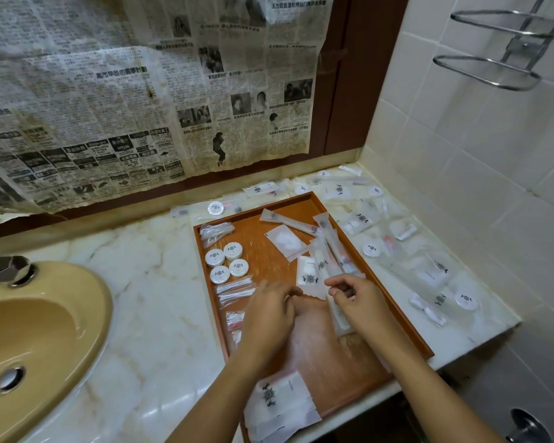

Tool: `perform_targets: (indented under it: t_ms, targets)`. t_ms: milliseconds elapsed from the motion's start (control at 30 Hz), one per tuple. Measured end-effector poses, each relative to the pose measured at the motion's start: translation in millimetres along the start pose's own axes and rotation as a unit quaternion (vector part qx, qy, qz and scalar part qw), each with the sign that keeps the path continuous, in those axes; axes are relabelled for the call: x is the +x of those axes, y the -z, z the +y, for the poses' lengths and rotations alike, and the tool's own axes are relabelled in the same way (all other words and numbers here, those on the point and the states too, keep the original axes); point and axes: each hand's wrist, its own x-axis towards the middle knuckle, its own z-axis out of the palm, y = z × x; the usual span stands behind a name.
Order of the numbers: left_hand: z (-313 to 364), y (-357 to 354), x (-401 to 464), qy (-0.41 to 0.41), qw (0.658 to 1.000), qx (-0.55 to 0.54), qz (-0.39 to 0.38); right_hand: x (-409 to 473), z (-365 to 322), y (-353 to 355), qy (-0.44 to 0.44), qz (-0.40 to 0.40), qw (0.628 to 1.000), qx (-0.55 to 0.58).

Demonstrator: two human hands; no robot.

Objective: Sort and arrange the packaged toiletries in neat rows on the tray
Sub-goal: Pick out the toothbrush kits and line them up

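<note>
While both hover over the tray (406, 318), left hand (269, 314) lies relaxed, empty, and right hand (362, 302) pinches a long sachet (339, 318).

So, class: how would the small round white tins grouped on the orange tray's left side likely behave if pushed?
The small round white tins look flat-bottomed and squat, so they would probably slide rather than tip. Being small, they are probably light.

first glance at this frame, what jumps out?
The orange tray on the marble counter, with both hands, left hand and right hand, over its middle. Four round white tins sit grouped at its left side; yellowed newspaper covers the wall behind.
</note>
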Motion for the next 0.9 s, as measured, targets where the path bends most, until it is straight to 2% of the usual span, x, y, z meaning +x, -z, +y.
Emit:
perform_targets:
  t_ms: [200, 300, 500, 667, 800, 900]
  targets:
    - [5.4, -27.5, 32.0, -0.020, 0.993, 0.108, -0.040, 20.2, 13.3, 8.3, -0.019, 0.031, 0.999, 0.025]
    - [7.1, -37.9, 38.3, -0.039, 0.985, 0.154, -0.063, 25.4, 18.6, 10.5, -0.025, 0.020, 0.999, 0.030]
    - [2.4, -49.5, 47.7, -0.078, 0.982, 0.169, -0.039, 35.0, 30.4, 8.7, -0.028, -0.002, 0.999, 0.022]
    - [-0.1, -47.1, 51.4, -0.037, 0.992, 0.116, -0.034, 39.9, 33.5, 8.8, -0.026, -0.005, 0.999, 0.029]
    - [1.9, -31.9, 49.2, 0.041, 0.999, -0.017, 0.014, 43.6, 28.9, 11.4, -0.037, -0.004, 0.998, 0.052]
    - [4.7, -18.8, 43.8, 0.100, 0.985, -0.129, 0.051, 44.0, 24.4, 10.7, -0.037, -0.001, 0.998, 0.054]
